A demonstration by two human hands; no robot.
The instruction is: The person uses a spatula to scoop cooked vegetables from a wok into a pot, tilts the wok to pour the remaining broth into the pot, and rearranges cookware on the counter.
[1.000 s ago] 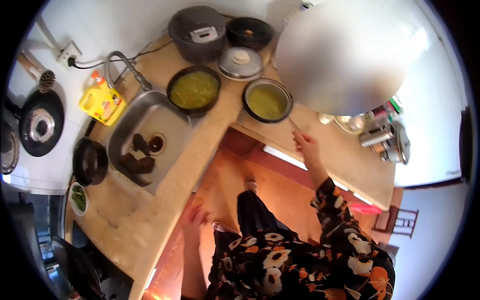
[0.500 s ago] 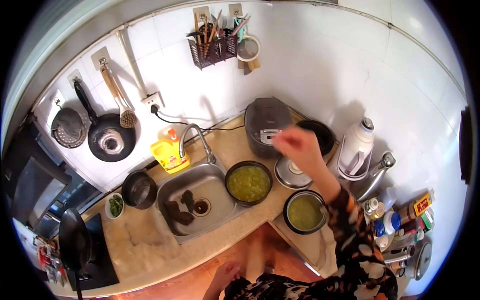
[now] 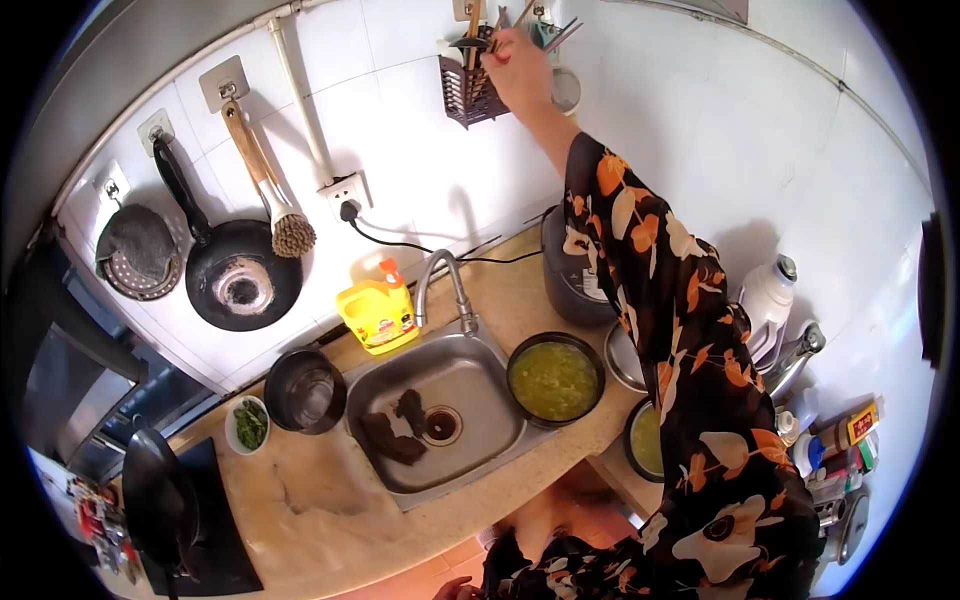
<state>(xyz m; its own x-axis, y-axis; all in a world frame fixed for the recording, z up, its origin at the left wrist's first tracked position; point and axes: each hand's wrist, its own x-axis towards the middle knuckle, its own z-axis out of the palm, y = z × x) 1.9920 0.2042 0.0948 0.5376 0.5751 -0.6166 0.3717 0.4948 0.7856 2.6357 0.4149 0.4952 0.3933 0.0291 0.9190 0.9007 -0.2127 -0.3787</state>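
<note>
My right hand reaches up to the dark utensil basket on the wall, its fingers closed at the utensils standing there; which one they pinch is too small to make out. My left hand shows only in part at the bottom edge, its fingers curled, their hold unclear. Below my right arm stand a dark bowl of yellow-green food beside the sink and a second pot of it, partly covered by my sleeve. A metal lid is also half hidden.
The sink holds dark cloth-like pieces. Around it are a yellow bottle, an empty dark pot, a bowl of greens and a rice cooker. A wok is at left, bottles and jars at right.
My right hand has risen from the counter, past the rice cooker, to the wall basket. The view has tilted up and turned, and my left hand has dropped to the bottom edge.
</note>
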